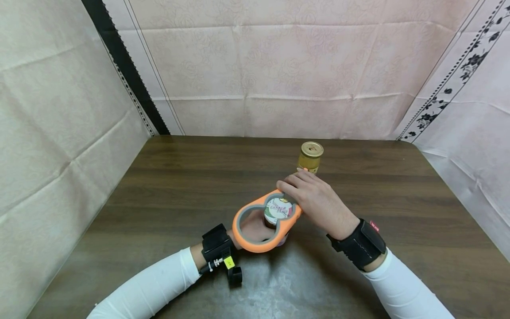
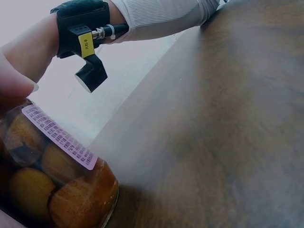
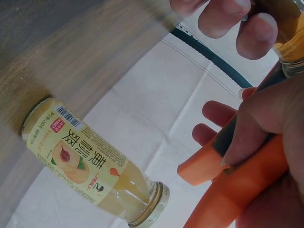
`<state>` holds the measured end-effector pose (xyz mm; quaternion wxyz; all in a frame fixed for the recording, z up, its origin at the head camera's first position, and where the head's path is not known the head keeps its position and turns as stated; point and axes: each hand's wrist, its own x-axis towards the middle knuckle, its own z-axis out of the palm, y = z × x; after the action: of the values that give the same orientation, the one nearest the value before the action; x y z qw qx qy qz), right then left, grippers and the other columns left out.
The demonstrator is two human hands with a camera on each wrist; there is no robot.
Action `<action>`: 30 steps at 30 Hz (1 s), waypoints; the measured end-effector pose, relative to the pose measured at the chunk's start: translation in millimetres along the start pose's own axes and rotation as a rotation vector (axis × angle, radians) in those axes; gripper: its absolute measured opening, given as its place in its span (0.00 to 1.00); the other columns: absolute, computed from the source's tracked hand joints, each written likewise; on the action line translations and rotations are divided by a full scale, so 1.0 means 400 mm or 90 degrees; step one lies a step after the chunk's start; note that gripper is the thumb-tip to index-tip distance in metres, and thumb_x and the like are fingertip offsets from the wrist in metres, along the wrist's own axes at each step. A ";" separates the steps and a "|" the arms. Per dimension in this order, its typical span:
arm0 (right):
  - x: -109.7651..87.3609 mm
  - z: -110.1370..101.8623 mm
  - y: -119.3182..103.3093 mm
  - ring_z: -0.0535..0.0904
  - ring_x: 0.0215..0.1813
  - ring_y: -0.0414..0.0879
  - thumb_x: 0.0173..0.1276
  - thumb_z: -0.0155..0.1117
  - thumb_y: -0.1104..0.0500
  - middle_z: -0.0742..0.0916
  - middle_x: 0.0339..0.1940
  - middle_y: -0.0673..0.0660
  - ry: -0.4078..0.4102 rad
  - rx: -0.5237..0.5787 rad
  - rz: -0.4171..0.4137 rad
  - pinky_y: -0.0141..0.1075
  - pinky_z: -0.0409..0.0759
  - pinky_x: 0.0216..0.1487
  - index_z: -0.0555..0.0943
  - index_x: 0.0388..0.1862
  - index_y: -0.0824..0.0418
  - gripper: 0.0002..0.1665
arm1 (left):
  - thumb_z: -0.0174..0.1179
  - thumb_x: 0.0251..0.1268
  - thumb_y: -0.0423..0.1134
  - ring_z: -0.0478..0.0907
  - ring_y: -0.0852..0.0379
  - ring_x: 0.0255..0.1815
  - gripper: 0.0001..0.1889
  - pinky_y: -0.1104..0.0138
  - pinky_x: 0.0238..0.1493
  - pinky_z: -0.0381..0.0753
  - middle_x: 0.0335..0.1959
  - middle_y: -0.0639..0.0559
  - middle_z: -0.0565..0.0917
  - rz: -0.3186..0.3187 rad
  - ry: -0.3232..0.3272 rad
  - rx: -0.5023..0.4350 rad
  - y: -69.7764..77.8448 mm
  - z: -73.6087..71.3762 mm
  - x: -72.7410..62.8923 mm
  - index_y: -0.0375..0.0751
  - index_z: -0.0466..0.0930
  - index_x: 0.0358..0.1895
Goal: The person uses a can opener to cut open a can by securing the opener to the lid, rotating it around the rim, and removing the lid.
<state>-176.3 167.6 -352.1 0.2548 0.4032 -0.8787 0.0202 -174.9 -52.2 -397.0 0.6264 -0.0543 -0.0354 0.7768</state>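
Observation:
In the head view my left hand [image 1: 253, 227] grips a glass jar with a printed lid [image 1: 278, 209]. Several round brown-yellow pieces show through the jar [image 2: 71, 194] in the left wrist view, behind a pink text label. An orange jar opener [image 1: 259, 247] with grey lining lies over the jar, its rounded opening around the lid. My right hand [image 1: 320, 201] holds the opener's handle end; in the right wrist view its thumb and fingers wrap the orange handles [image 3: 237, 190]. Part of the left hand is hidden beneath the opener.
Just beyond the right hand stands an upright bottle [image 1: 311, 156] with a gold lid; its yellow label [image 3: 76, 152] shows a peach. A dark wooden table [image 1: 179, 177] lies beneath, bordered by pale cloth [image 1: 279, 66] at the back and sides.

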 end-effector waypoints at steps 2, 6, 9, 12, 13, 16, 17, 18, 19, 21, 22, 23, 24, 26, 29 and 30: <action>0.000 0.000 0.000 0.80 0.60 0.50 0.56 0.75 0.75 0.86 0.50 0.54 -0.003 0.001 0.000 0.49 0.72 0.74 0.80 0.60 0.55 0.33 | 0.37 0.86 0.50 0.79 0.47 0.56 0.22 0.56 0.62 0.78 0.56 0.40 0.80 0.007 0.014 0.011 0.003 0.001 0.002 0.37 0.66 0.66; 0.001 0.000 -0.001 0.79 0.60 0.50 0.57 0.74 0.75 0.86 0.51 0.54 -0.009 0.000 -0.002 0.48 0.71 0.75 0.79 0.60 0.55 0.33 | 0.46 0.83 0.45 0.80 0.50 0.54 0.18 0.58 0.60 0.79 0.54 0.43 0.81 0.040 0.018 0.095 0.001 0.004 0.006 0.41 0.64 0.66; 0.001 0.002 -0.001 0.79 0.61 0.50 0.57 0.74 0.75 0.86 0.52 0.54 -0.006 -0.002 -0.005 0.48 0.71 0.75 0.79 0.60 0.55 0.33 | 0.54 0.79 0.41 0.80 0.54 0.54 0.18 0.63 0.59 0.78 0.55 0.45 0.81 0.077 -0.003 0.167 0.000 -0.001 0.012 0.41 0.65 0.65; 0.002 0.007 -0.001 0.79 0.61 0.50 0.57 0.74 0.75 0.86 0.52 0.54 -0.003 -0.005 -0.014 0.48 0.72 0.74 0.80 0.59 0.55 0.32 | 0.56 0.75 0.37 0.78 0.60 0.55 0.18 0.70 0.60 0.75 0.56 0.52 0.81 0.117 -0.004 0.315 0.002 -0.015 0.018 0.38 0.68 0.63; 0.002 0.009 0.000 0.79 0.61 0.50 0.57 0.74 0.75 0.86 0.52 0.54 -0.002 -0.008 -0.017 0.47 0.72 0.74 0.80 0.59 0.55 0.32 | 0.54 0.74 0.36 0.76 0.64 0.56 0.19 0.73 0.60 0.74 0.58 0.53 0.80 0.137 -0.003 0.446 0.006 -0.026 0.020 0.36 0.69 0.64; 0.002 0.011 0.001 0.79 0.61 0.50 0.57 0.74 0.74 0.86 0.51 0.54 -0.003 -0.009 -0.025 0.47 0.72 0.74 0.80 0.58 0.55 0.31 | 0.53 0.65 0.32 0.73 0.68 0.55 0.27 0.75 0.59 0.71 0.63 0.55 0.76 0.206 0.048 0.853 0.015 -0.051 0.025 0.29 0.64 0.68; 0.002 0.010 0.001 0.79 0.61 0.50 0.57 0.75 0.74 0.86 0.51 0.53 -0.003 -0.007 -0.025 0.48 0.71 0.75 0.80 0.58 0.55 0.31 | 0.52 0.63 0.32 0.72 0.69 0.54 0.30 0.75 0.58 0.71 0.63 0.56 0.75 0.232 0.067 0.966 0.018 -0.059 0.027 0.28 0.62 0.69; 0.002 0.010 0.001 0.79 0.61 0.50 0.57 0.75 0.74 0.86 0.51 0.53 -0.002 -0.007 -0.025 0.48 0.71 0.75 0.80 0.58 0.55 0.31 | 0.54 0.60 0.30 0.72 0.69 0.54 0.33 0.75 0.57 0.72 0.63 0.55 0.74 0.250 0.073 1.026 0.021 -0.065 0.028 0.24 0.59 0.70; 0.002 0.009 0.001 0.79 0.61 0.50 0.57 0.75 0.73 0.86 0.51 0.53 -0.002 -0.007 -0.025 0.48 0.71 0.75 0.80 0.58 0.55 0.31 | 0.56 0.58 0.31 0.72 0.68 0.53 0.35 0.75 0.57 0.72 0.64 0.54 0.74 0.263 0.073 1.052 0.023 -0.070 0.030 0.23 0.58 0.70; 0.001 0.006 -0.001 0.79 0.61 0.50 0.56 0.76 0.73 0.86 0.51 0.53 -0.003 -0.003 -0.023 0.48 0.71 0.75 0.80 0.58 0.54 0.31 | 0.57 0.58 0.31 0.72 0.66 0.51 0.36 0.74 0.54 0.72 0.61 0.56 0.74 0.271 0.071 1.040 0.022 -0.071 0.032 0.22 0.57 0.70; 0.002 0.005 -0.001 0.79 0.61 0.50 0.56 0.76 0.73 0.86 0.51 0.53 -0.003 -0.002 -0.022 0.48 0.71 0.75 0.80 0.58 0.54 0.31 | 0.57 0.58 0.31 0.72 0.66 0.51 0.36 0.74 0.54 0.72 0.61 0.56 0.73 0.271 0.068 1.031 0.024 -0.073 0.033 0.21 0.57 0.70; 0.002 0.004 -0.001 0.79 0.61 0.50 0.56 0.76 0.73 0.86 0.51 0.53 -0.003 -0.001 -0.021 0.48 0.71 0.74 0.80 0.58 0.54 0.31 | 0.56 0.58 0.30 0.72 0.67 0.52 0.36 0.75 0.56 0.72 0.62 0.54 0.73 0.269 0.067 1.023 0.025 -0.074 0.034 0.21 0.56 0.70; 0.002 0.004 -0.002 0.79 0.61 0.50 0.56 0.76 0.73 0.86 0.51 0.53 -0.004 -0.001 -0.020 0.48 0.71 0.74 0.80 0.58 0.54 0.32 | 0.57 0.58 0.31 0.72 0.68 0.54 0.36 0.75 0.57 0.72 0.64 0.51 0.73 0.276 0.073 1.048 0.026 -0.074 0.034 0.21 0.56 0.71; 0.002 0.005 -0.002 0.79 0.61 0.50 0.56 0.76 0.73 0.86 0.51 0.53 -0.006 -0.001 -0.019 0.48 0.71 0.74 0.80 0.59 0.55 0.32 | 0.57 0.58 0.32 0.71 0.71 0.55 0.37 0.76 0.59 0.72 0.67 0.43 0.72 0.278 0.091 1.105 0.027 -0.073 0.033 0.22 0.57 0.71; 0.002 0.008 -0.002 0.79 0.61 0.50 0.56 0.76 0.73 0.86 0.52 0.53 -0.007 -0.003 -0.019 0.48 0.71 0.75 0.80 0.59 0.55 0.32 | 0.55 0.60 0.32 0.71 0.73 0.56 0.34 0.77 0.60 0.71 0.68 0.37 0.71 0.260 0.097 1.139 0.028 -0.069 0.031 0.23 0.60 0.70; 0.002 0.009 -0.002 0.79 0.61 0.50 0.56 0.76 0.73 0.86 0.52 0.53 -0.008 -0.004 -0.020 0.48 0.71 0.75 0.80 0.59 0.55 0.32 | 0.54 0.61 0.32 0.71 0.73 0.56 0.31 0.77 0.60 0.71 0.67 0.41 0.73 0.244 0.089 1.107 0.029 -0.066 0.030 0.26 0.62 0.69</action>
<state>-177.8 165.7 -355.1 0.2510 0.4160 -0.8740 0.0113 -185.1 -43.1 -424.9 0.3062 0.3880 0.6142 0.6152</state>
